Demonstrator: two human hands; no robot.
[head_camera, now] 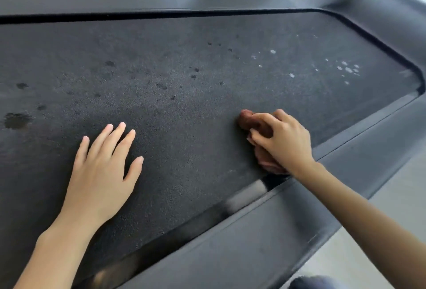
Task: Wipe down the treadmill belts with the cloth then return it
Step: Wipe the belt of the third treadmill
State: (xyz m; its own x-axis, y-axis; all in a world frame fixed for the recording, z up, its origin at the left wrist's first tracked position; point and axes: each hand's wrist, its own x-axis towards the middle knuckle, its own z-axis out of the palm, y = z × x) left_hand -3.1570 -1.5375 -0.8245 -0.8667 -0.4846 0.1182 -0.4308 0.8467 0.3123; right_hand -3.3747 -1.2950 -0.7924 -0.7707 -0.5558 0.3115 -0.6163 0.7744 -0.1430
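While left hand (101,169) lies flat on belt (184,62), right hand (283,141) grips cloth (247,120).

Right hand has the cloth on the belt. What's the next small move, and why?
Probably slide the right hand with the cloth forward across the belt toward the white specks: they lie just beyond it, unwiped, while the left hand rests flat on the belt.

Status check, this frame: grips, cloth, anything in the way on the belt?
Left grip open, flat on belt. Right grip clutching bunched brown cloth on belt by near rail. Dark spots, white flecks ahead; nothing blocking.
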